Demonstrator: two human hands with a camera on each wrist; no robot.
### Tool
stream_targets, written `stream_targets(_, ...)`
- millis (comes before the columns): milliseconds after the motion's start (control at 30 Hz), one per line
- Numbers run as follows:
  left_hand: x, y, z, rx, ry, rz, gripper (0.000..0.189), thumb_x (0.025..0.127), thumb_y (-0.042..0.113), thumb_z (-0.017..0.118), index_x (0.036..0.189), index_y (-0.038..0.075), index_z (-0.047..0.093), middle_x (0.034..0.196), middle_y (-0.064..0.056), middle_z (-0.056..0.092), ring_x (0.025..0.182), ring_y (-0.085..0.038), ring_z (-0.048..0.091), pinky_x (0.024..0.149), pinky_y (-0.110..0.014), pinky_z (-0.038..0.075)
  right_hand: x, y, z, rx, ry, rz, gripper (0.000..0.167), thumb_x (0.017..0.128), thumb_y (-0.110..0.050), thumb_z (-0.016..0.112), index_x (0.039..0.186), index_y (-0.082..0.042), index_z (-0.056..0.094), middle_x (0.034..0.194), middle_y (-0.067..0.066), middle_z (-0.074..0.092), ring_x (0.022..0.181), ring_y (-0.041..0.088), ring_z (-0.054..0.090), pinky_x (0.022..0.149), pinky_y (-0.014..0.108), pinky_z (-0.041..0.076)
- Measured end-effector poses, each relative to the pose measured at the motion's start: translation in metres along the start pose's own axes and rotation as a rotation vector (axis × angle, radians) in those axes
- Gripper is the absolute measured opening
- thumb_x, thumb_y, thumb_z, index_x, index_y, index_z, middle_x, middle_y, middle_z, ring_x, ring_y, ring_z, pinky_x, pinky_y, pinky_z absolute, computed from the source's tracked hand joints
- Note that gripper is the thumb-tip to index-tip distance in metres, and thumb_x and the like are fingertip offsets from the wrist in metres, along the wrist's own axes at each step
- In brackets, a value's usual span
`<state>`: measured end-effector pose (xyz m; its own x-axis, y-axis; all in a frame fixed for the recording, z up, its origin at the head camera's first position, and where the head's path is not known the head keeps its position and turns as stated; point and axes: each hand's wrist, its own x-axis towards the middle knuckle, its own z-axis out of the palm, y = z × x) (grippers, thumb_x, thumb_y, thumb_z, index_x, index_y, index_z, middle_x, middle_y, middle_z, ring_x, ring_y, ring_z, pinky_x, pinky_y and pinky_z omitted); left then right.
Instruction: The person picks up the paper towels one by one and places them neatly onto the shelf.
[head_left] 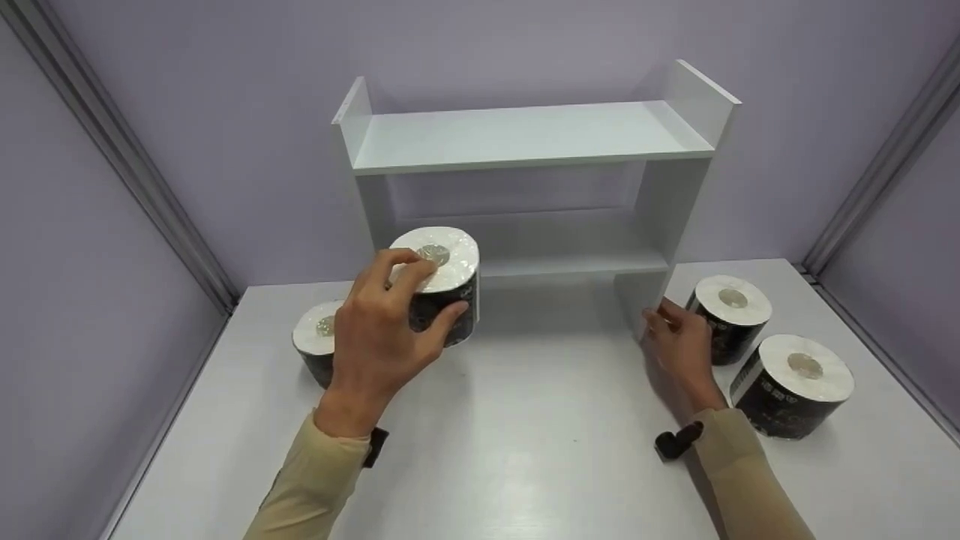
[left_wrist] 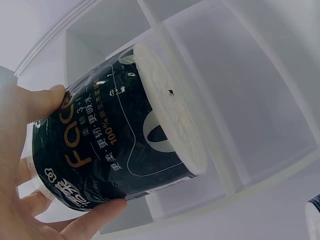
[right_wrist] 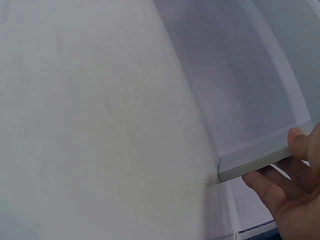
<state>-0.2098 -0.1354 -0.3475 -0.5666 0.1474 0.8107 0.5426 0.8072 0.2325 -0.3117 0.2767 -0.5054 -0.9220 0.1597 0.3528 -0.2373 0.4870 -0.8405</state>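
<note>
Head view: with both arms (head_left: 311, 480) stretched forward, my left hand (head_left: 382, 330) gripped a wrapped toilet-paper roll (head_left: 454, 275) above the surface (head_left: 525, 435), before the white shelf unit (head_left: 532, 139), whose right side panel (head_left: 677, 199) my right hand (head_left: 682, 349) pinched.

White table (head_left: 525, 450): shelf unit (head_left: 532, 139), three wrapped rolls (head_left: 791, 394) (two right, one left).
</note>
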Motion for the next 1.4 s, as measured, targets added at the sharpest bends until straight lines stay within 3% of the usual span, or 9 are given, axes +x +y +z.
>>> stream_targets(133,0.001,0.001,0.001,-0.002,0.003,0.002,0.046,0.085,0.04,0.092,0.118,0.012,0.074,0.122,-0.009,0.065,0.104,-0.033,0.071,0.075,-0.05,0.063,-0.001,0.0,0.001,0.004,-0.006,0.016,0.036,0.109,-0.016,0.065,0.143,-0.003,0.067,0.134,0.021,0.072,0.111,0.034,0.075,0.077,0.007,0.055)
stream_targets(333,0.004,0.002,0.002,-0.002,0.012,0.006,0.046,0.086,0.04,0.092,0.118,0.013,0.073,0.122,-0.009,0.064,0.098,-0.032,0.07,0.071,-0.048,0.063,-0.001,-0.001,0.0,-0.003,-0.013,0.027,0.038,0.109,-0.016,0.063,0.144,-0.002,0.066,0.137,0.022,0.071,0.115,0.033,0.073,0.08,0.007,0.055)
stream_targets(533,0.007,0.002,0.002,0.0,0.008,0.005,0.045,0.086,0.04,0.091,0.117,0.013,0.073,0.122,-0.009,0.063,0.098,-0.032,0.07,0.076,-0.049,0.063,0.0,-0.001,-0.002,0.0,-0.03,0.04,0.04,0.111,-0.02,0.061,0.148,-0.006,0.063,0.143,0.019,0.068,0.123,0.035,0.07,0.083,0.006,0.053)
stream_targets(833,0.011,0.001,0.001,0.007,0.01,0.004,0.045,0.085,0.037,0.092,0.117,0.011,0.072,0.121,-0.011,0.064,0.101,-0.034,0.07,0.079,-0.051,0.063,0.001,-0.002,0.002,0.007,0.012,0.002,0.033,0.108,-0.011,0.064,0.14,-0.002,0.069,0.133,0.023,0.072,0.116,0.037,0.073,0.078,0.006,0.054)
stream_targets(1400,0.019,-0.003,0.003,0.013,-0.009,0.007,0.046,0.087,0.037,0.091,0.119,0.011,0.072,0.122,-0.013,0.063,0.104,-0.035,0.07,0.079,-0.051,0.065,0.001,-0.002,-0.002,-0.039,-0.017,0.043,0.039,0.11,-0.017,0.061,0.148,-0.005,0.063,0.141,0.021,0.068,0.125,0.037,0.07,0.081,0.004,0.051)
